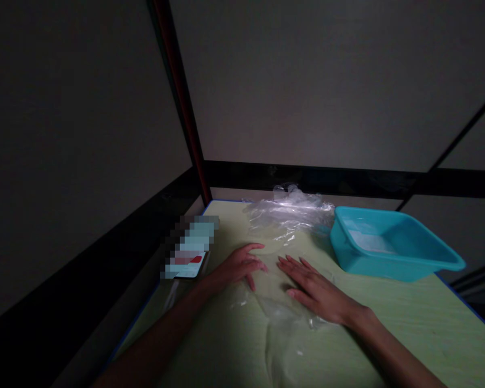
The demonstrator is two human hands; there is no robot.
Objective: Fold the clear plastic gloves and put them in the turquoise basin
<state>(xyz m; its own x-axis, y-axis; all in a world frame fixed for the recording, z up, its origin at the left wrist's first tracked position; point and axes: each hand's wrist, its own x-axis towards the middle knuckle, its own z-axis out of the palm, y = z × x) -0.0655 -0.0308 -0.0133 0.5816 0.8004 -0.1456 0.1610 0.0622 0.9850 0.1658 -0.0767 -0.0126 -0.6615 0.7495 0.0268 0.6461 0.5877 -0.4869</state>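
A clear plastic bag (283,310) lies spread over the light green table in front of me. My left hand (242,265) is over its left part, fingers apart and slightly bent, holding nothing. On the right part of the same bag, my right hand (313,285) lies palm down with its fingers stretched out. More clear plastic bags (293,210) are heaped, crumpled, at the table's far edge beyond both hands.
A turquoise basin (400,264) stands at the table's right, with something white and flat (372,241) inside. A phone with a lit, partly blurred screen (192,258) is at the left edge. Walls rise behind and to the left.
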